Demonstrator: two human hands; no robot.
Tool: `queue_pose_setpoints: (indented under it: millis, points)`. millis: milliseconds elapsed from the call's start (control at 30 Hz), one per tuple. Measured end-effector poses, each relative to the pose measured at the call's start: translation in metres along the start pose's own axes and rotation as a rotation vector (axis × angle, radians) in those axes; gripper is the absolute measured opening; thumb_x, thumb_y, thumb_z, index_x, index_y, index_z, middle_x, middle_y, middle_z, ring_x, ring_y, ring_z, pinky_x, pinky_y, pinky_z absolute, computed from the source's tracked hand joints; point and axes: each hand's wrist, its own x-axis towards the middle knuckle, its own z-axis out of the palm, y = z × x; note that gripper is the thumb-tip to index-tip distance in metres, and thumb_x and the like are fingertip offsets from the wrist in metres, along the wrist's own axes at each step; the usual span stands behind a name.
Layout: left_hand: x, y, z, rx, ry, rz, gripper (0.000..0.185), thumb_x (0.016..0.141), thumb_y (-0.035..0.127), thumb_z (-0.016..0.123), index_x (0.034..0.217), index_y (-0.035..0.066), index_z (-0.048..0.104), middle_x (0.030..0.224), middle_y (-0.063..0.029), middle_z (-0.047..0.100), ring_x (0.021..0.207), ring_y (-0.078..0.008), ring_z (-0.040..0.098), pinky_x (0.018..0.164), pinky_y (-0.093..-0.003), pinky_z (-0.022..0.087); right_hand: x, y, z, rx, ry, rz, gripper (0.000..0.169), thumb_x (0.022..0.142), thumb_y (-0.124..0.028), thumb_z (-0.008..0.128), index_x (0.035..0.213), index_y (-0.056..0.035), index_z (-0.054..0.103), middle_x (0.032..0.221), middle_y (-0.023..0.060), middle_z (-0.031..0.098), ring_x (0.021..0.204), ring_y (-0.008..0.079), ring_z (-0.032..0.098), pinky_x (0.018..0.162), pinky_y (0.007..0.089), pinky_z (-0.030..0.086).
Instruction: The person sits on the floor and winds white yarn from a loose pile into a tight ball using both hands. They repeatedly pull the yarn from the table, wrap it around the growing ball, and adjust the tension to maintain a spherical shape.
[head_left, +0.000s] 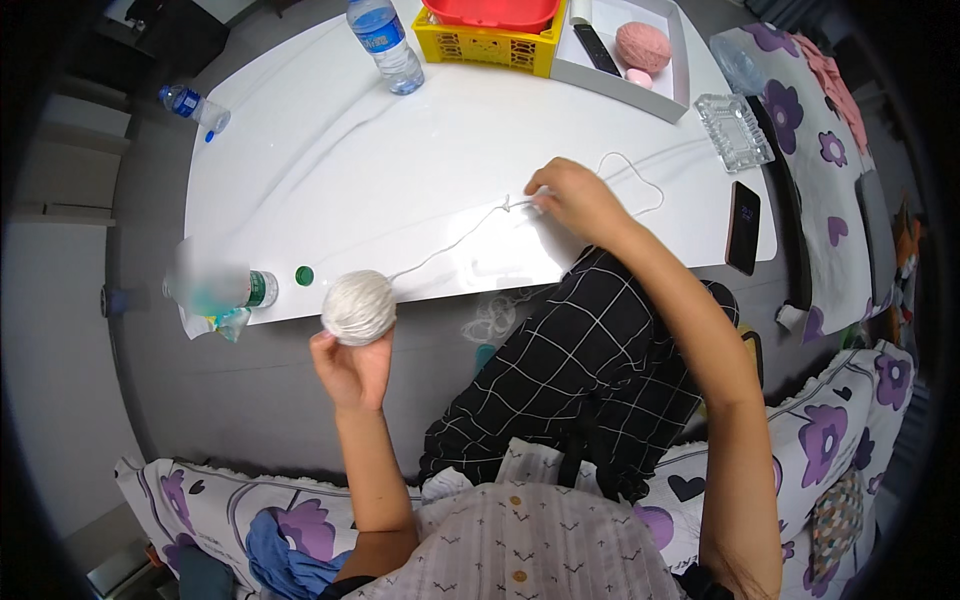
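Observation:
My left hand (356, 367) holds up a ball of white yarn (360, 307) just off the table's front edge. From the ball a single yarn strand (457, 241) runs up and right to a small knot or tangle (507, 204). Just past that knot, the fingers of my right hand (574, 196) pinch the strand above the white marble-patterned table (315, 180). Beyond that hand a loose loop of the yarn (660, 191) lies on the tabletop. More loose white yarn (491, 319) shows in a tangle below the front edge.
At the back stand a water bottle (386, 49), a yellow plastic basket (487, 52) and a shallow box (622, 94) with a pink yarn ball (643, 47). A glass ashtray (733, 133) and a phone (742, 227) lie right. A green cap (304, 275) and another bottle (261, 289) are left.

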Motion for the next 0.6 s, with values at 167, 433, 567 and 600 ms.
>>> queue_pose_setpoints:
  millis: [167,433,567,600]
  points:
    - [0.007,-0.017,0.006,0.190,0.012,-0.001,0.067,0.077,0.026,0.056,0.135,0.000,0.037,0.132,-0.0174,0.045,0.124,-0.0289,0.044,0.106,-0.0435,0.035,0.012,-0.014,0.024,0.020,-0.029,0.058,0.018,0.079,-0.012,0.067,0.097,-0.0090,0.065,0.099,0.0128,0.060,0.098,0.0307,0.058,0.085,0.0387,0.047]
    - [0.009,-0.039,0.030,0.252,-0.102,-0.078,0.065,0.077,0.029,0.052,0.137,0.009,0.036,0.131,-0.0184,0.043,0.122,-0.0331,0.045,0.100,-0.0492,0.042,0.021,-0.005,0.038,-0.111,-0.066,0.049,0.007,0.081,-0.010,0.060,0.087,-0.0068,0.061,0.090,0.0126,0.058,0.088,0.0305,0.060,0.074,0.0378,0.050]
    - [0.004,-0.042,0.026,-0.003,-0.157,-0.223,0.061,0.081,0.035,0.049,0.136,0.013,0.037,0.133,-0.0190,0.043,0.121,-0.0349,0.046,0.095,-0.0533,0.044,0.020,-0.005,0.037,0.280,-0.037,0.078,0.010,0.084,-0.011,0.059,0.093,-0.0065,0.060,0.087,0.0114,0.063,0.082,0.0242,0.063,0.071,0.0314,0.050]
    - [0.003,-0.042,0.031,-0.088,-0.154,-0.272,0.057,0.083,0.038,0.048,0.133,0.013,0.039,0.133,-0.0188,0.043,0.121,-0.0351,0.046,0.094,-0.0538,0.045,0.019,-0.010,0.030,0.422,-0.054,0.105,0.011,0.085,-0.012,0.059,0.095,-0.0062,0.060,0.086,0.0106,0.064,0.081,0.0215,0.063,0.070,0.0293,0.050]
